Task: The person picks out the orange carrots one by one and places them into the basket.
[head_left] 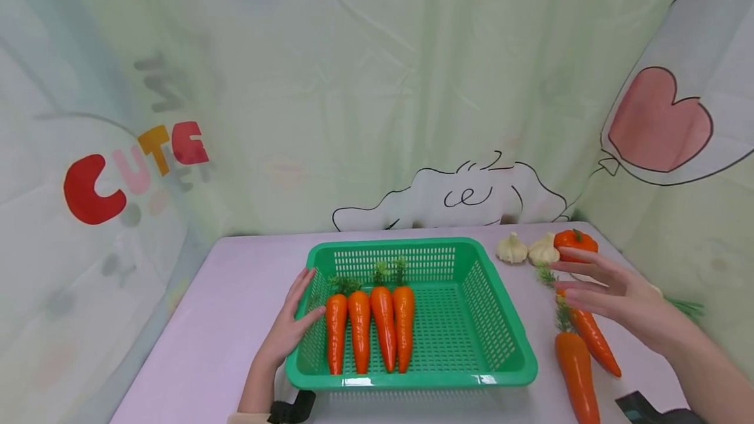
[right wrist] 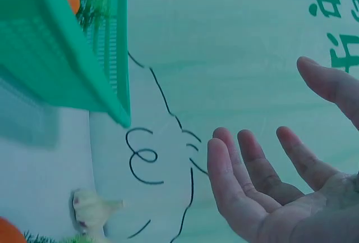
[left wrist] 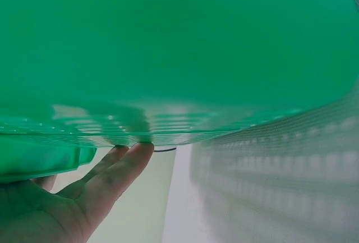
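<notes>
A green plastic basket [head_left: 508,319] stands on the table, with several carrots [head_left: 358,332] side by side in its left half, leafy tops toward the back. My left hand [head_left: 287,327] holds the basket's left rim, thumb over the edge. In the left wrist view its fingers [left wrist: 115,184] reach along the outside of the slatted wall. My right hand [head_left: 624,293] hovers on the right, fingers spread and holding nothing. Below it lie two more carrots, one nearer [head_left: 577,371] and one behind [head_left: 597,342]. The right wrist view shows the loosely bent fingers [right wrist: 224,175] and bare palm.
Two garlic bulbs, a left one [head_left: 511,248] and a right one [head_left: 543,250], sit behind the right hand beside an orange-red bell pepper [head_left: 574,241]. Green stalks [head_left: 683,306] show past the right wrist. A printed curtain [head_left: 294,116] surrounds the table [head_left: 200,332].
</notes>
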{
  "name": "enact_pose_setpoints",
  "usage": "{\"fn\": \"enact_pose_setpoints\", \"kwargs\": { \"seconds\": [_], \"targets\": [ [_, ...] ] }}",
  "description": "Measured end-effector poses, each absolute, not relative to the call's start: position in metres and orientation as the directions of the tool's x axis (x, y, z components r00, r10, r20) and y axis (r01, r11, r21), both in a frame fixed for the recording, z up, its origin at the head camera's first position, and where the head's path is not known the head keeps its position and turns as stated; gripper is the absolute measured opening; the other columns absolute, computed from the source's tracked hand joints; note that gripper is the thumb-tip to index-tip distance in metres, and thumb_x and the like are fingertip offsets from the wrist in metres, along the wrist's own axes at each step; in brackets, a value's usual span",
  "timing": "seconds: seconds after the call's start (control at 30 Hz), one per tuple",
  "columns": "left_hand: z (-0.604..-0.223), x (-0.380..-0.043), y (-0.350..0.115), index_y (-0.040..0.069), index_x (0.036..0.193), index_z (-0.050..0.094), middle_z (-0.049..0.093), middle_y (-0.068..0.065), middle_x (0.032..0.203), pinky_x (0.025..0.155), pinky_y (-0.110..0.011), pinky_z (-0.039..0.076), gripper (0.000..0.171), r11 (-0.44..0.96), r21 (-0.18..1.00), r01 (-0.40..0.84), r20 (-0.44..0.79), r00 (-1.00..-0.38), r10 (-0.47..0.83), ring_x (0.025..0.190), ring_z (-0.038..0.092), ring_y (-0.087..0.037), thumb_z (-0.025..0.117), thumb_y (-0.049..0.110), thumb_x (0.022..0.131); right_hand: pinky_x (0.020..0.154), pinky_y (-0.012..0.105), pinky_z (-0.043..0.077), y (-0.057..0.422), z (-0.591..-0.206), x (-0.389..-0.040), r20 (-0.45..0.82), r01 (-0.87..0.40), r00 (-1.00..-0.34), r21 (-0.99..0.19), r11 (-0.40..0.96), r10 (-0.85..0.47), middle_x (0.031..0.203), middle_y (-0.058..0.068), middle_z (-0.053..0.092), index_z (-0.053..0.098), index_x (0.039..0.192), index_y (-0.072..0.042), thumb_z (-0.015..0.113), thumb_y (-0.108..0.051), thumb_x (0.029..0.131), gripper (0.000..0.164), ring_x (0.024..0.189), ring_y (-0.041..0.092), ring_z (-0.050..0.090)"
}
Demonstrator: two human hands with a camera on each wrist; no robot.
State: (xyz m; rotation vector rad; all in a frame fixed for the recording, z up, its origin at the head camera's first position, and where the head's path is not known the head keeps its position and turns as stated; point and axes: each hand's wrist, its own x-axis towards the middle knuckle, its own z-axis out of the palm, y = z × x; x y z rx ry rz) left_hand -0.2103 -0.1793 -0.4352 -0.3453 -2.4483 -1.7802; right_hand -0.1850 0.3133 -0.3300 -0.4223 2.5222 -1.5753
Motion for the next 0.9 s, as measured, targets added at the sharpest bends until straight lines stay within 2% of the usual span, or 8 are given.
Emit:
{"fn": "enact_pose_setpoints", "kwargs": {
  "seconds": [0.23,0.57,0.63,0.73,0.8,0.9],
  "targets": [
    [-0.435,-0.21,-0.18,0.019,0.145,0.026,0.007,-0.006,0.153,0.097,-0.068,0.01,0.067,0.288,0.929,0.232,0.205,-0.971,0.121,0.137,0.003,-0.036,0.059,0.013,0.088,0.068,0.023,0.05,0.333,-0.343,-0.183,0.075,-0.179,-0.969,-0.871,0.458,-0.236,0.113,-0.03,0.047,0.029,0.136,-0.036,0.048,-0.011,0.095,0.052,0.096,-0.006,0.055],
    [-0.436,-0.211,-0.179,0.02,0.145,0.026,0.007,-0.006,0.153,0.097,-0.068,0.01,0.066,0.284,0.93,0.235,0.209,-0.971,0.12,0.137,0.004,-0.036,0.059,0.012,0.088,0.066,0.02,0.051,0.354,-0.375,-0.19,0.197,-0.274,-0.96,-0.809,0.52,-0.199,0.112,-0.033,0.044,0.031,0.141,-0.022,0.053,-0.005,0.092,0.057,0.093,-0.011,0.053],
    [-0.436,-0.211,-0.179,0.02,0.145,0.027,0.007,-0.006,0.153,0.097,-0.068,0.011,0.066,0.282,0.931,0.234,0.208,-0.971,0.118,0.137,0.004,-0.035,0.059,0.012,0.088,0.066,0.024,0.052,0.357,-0.383,-0.193,0.198,-0.266,-0.963,-0.792,0.55,-0.18,0.111,-0.036,0.042,0.03,0.142,-0.023,0.055,-0.008,0.091,0.058,0.093,-0.014,0.05],
    [-0.436,-0.211,-0.179,0.02,0.145,0.026,0.007,-0.006,0.153,0.097,-0.068,0.011,0.066,0.276,0.932,0.234,0.209,-0.971,0.119,0.137,0.004,-0.036,0.059,0.012,0.088,0.068,0.036,0.054,0.362,-0.394,-0.198,0.189,-0.247,-0.969,-0.777,0.579,-0.159,0.11,-0.038,0.04,0.031,0.142,-0.022,0.056,-0.012,0.091,0.058,0.093,-0.017,0.047],
    [-0.436,-0.211,-0.179,0.019,0.145,0.026,0.007,-0.007,0.153,0.097,-0.068,0.012,0.066,0.274,0.933,0.234,0.208,-0.97,0.123,0.137,0.004,-0.036,0.059,0.012,0.088,0.07,0.044,0.052,0.365,-0.401,-0.2,0.174,-0.227,-0.974,-0.778,0.585,-0.146,0.109,-0.038,0.038,0.03,0.142,-0.023,0.056,-0.015,0.091,0.058,0.092,-0.018,0.046],
    [-0.436,-0.211,-0.179,0.02,0.145,0.026,0.007,-0.005,0.153,0.097,-0.068,0.012,0.066,0.275,0.933,0.232,0.206,-0.971,0.122,0.137,0.004,-0.036,0.059,0.012,0.088,0.073,0.051,0.05,0.37,-0.411,-0.205,0.137,-0.192,-0.981,-0.786,0.587,-0.136,0.109,-0.036,0.037,0.029,0.143,-0.024,0.055,-0.017,0.092,0.057,0.092,-0.016,0.046]
  ]
}}
